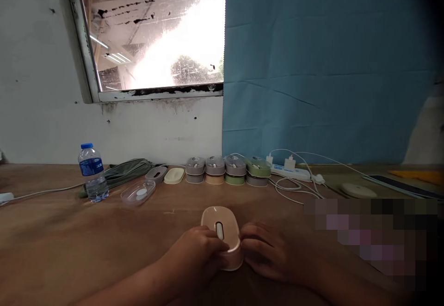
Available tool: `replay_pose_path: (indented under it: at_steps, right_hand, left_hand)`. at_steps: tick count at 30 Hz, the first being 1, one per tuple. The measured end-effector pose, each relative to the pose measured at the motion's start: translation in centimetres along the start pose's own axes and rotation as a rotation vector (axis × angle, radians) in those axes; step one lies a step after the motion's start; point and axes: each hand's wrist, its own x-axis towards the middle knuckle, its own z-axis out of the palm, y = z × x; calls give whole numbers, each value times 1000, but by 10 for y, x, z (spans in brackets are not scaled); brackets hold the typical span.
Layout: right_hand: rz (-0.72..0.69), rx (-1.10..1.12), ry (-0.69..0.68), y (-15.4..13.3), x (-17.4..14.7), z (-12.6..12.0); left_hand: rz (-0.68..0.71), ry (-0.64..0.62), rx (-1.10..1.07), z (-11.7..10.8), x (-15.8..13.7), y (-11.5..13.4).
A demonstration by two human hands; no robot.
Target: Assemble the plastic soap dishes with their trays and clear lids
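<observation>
A peach-coloured soap box [212, 215] with rounded corners lies on the brown table in front of me. A slot in its top shows a pale piece [219, 230] inside. My left hand [201, 250] grips the box from the near left, its thumb lying across the near end of the top. On the other side, my right hand [265, 250] has its fingers curled against the right wall of the box. The undersides of both hands and the fingertips below the rim are hidden.
Along the wall stand several lidded soap boxes [235, 169]. Left of them are a cream tray [174, 175], a grey slotted part [157, 174], a clear lid [133, 194], folded grey fabric [126, 172] and a water bottle [93, 176]. A power strip [291, 172] with white cables lies right.
</observation>
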Motion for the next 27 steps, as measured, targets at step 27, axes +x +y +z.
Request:
replay_pose_path:
  at_steps: [27]
  right_hand:
    - [-96, 52, 133, 0, 5, -9]
  left_hand:
    - [-206, 333, -495, -7, -4, -1]
